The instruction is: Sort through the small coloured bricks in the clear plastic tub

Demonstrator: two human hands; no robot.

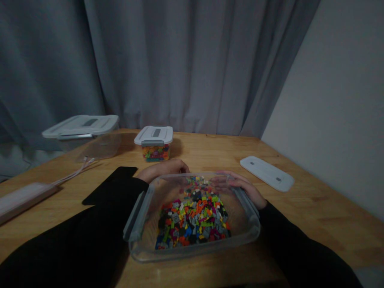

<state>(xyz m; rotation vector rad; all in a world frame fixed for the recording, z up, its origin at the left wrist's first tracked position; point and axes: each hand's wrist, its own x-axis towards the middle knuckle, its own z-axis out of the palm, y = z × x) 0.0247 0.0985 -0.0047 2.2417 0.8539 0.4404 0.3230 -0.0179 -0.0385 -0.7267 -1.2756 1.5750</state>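
A clear plastic box [192, 252], lidless with grey side latches, stands in front of me. Inside lies a heap of small multicoloured building bricks [195, 216]. My left hand [175, 165] is behind the box's far left rim, bent at the knuckles; its fingertips are hidden. Around the far right corner reaches my right hand [240, 185], with fingers stretched out along the far wall, partly seen through the plastic. Whether either hand holds a brick cannot be made out. Both black-sleeved forearms pass along the outside of the box.
A smaller lidded box [153, 146] of colourful pieces stands at the back, left of it a large clear box [87, 130] with a white lid. A loose white lid [267, 173] lies right. At left are a black flat sheet [111, 186] and a white power strip [27, 196] with cables.
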